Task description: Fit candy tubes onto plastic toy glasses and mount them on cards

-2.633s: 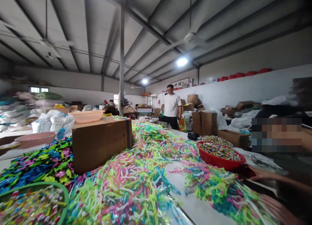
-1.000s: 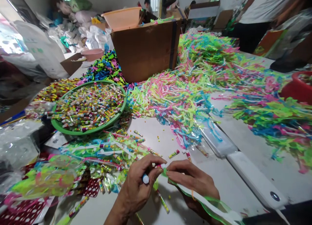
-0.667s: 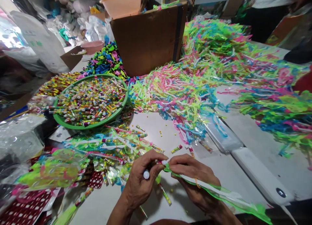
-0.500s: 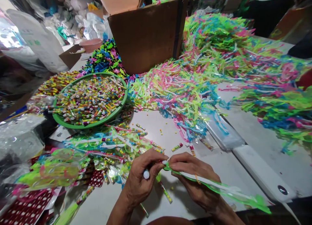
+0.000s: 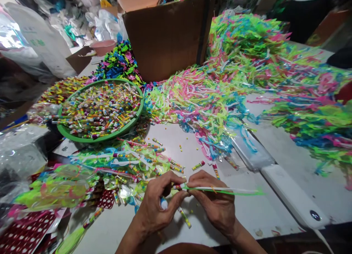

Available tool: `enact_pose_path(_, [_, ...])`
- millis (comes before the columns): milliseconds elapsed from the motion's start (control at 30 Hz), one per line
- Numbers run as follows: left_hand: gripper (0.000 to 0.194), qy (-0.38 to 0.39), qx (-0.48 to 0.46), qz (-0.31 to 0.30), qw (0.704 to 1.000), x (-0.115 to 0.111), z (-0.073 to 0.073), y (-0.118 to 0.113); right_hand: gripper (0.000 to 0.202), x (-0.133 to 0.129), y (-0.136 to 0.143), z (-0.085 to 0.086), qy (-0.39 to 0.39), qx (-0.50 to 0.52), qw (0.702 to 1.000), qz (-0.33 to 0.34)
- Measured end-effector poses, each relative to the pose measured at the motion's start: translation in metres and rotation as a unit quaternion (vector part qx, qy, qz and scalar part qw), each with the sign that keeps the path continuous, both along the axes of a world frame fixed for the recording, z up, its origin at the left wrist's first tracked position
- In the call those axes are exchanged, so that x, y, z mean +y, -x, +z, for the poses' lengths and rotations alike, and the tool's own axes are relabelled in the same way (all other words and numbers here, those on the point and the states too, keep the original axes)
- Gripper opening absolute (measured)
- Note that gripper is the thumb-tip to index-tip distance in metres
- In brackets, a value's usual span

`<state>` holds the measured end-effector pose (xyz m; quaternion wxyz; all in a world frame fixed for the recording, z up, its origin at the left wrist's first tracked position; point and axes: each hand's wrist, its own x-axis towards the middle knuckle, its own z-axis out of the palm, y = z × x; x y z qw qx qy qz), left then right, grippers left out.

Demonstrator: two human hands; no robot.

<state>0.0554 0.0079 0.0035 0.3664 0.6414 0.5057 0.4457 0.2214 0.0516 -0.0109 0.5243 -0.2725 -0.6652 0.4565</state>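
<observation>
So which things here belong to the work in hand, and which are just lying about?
Seemingly part of the work:
green-and-white strip in right hand
small tube in left hand
similar tubes in green basket

Probably just lying about:
cardboard box
pink basin
clear plastic

Brown cardboard box (image 5: pixel 167 39), pink basin (image 5: pixel 103 47), white bag (image 5: pixel 41 44).

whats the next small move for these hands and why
Probably press the small tube and the green-and-white strip together: the left hand pinches the tube, the right hand pinches the strip, and their ends line up between the two. I can't tell whether they are already joined.
</observation>
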Motion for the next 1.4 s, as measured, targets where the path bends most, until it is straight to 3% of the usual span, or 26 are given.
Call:
enact_pose_path(133, [0.012, 0.034, 0.004, 0.032, 0.999, -0.017, -0.015, 0.007, 0.012, -0.015, 0.015, -0.011, 0.026, 0.037, 0.999, -0.009])
enact_pose_path(267, [0.014, 0.123, -0.09, 0.179, 0.972, -0.028, -0.021, 0.002, 0.011, -0.021, 0.038, -0.016, 0.076, 0.021, 0.997, -0.02])
enact_pose_path(333, [0.017, 0.152, -0.216, 0.27, 0.926, -0.025, -0.015, -0.001, 0.015, -0.019, 0.043, -0.015, 0.111, 0.031, 0.993, 0.006])
enact_pose_path(400, [0.017, 0.143, -0.346, 0.319, 0.871, -0.015, -0.003, 0.002, 0.038, -0.015, 0.041, -0.014, 0.112, 0.04, 0.992, 0.031])
enact_pose_path(433, [0.019, 0.137, -0.397, 0.333, 0.844, -0.008, 0.004, 0.005, 0.037, -0.012, 0.036, -0.015, 0.098, 0.025, 0.994, 0.03])
enact_pose_path(500, [0.026, 0.168, -0.46, 0.334, 0.805, 0.003, 0.013, 0.014, 0.018, -0.004, 0.018, -0.019, 0.043, -0.049, 0.998, -0.013])
enact_pose_path(600, [0.031, 0.297, -0.506, 0.277, 0.761, 0.01, 0.01, 0.019, 0.02, 0.014, -0.021, -0.032, -0.054, -0.228, 0.962, -0.139])
enact_pose_path(667, [0.026, 0.351, -0.489, 0.231, 0.765, 0.009, -0.003, 0.013, 0.022, 0.029, -0.047, -0.042, -0.081, -0.328, 0.918, -0.209])
enact_pose_path(767, [0.039, 0.352, -0.423, 0.182, 0.815, 0.004, -0.022, -0.008, 0.024, 0.05, -0.07, -0.052, -0.062, -0.4, 0.874, -0.27])
enact_pose_path(867, [0.052, 0.385, -0.375, 0.156, 0.829, 0.003, -0.032, -0.026, 0.02, 0.066, -0.069, -0.056, -0.049, -0.462, 0.834, -0.297])
enact_pose_path(1033, [0.062, 0.378, -0.379, 0.175, 0.827, 0.009, -0.029, -0.034, 0.016, 0.083, -0.049, -0.064, -0.024, -0.545, 0.777, -0.313])
enact_pose_path(1233, [0.046, 0.338, -0.373, 0.191, 0.843, 0.012, -0.03, -0.033, 0.014, 0.091, -0.048, -0.068, 0.01, -0.591, 0.749, -0.301])
enact_pose_path(1400, [0.041, 0.322, -0.378, 0.14, 0.857, 0.012, -0.039, -0.029, 0.024, 0.095, -0.055, -0.051, 0.039, -0.582, 0.754, -0.301])
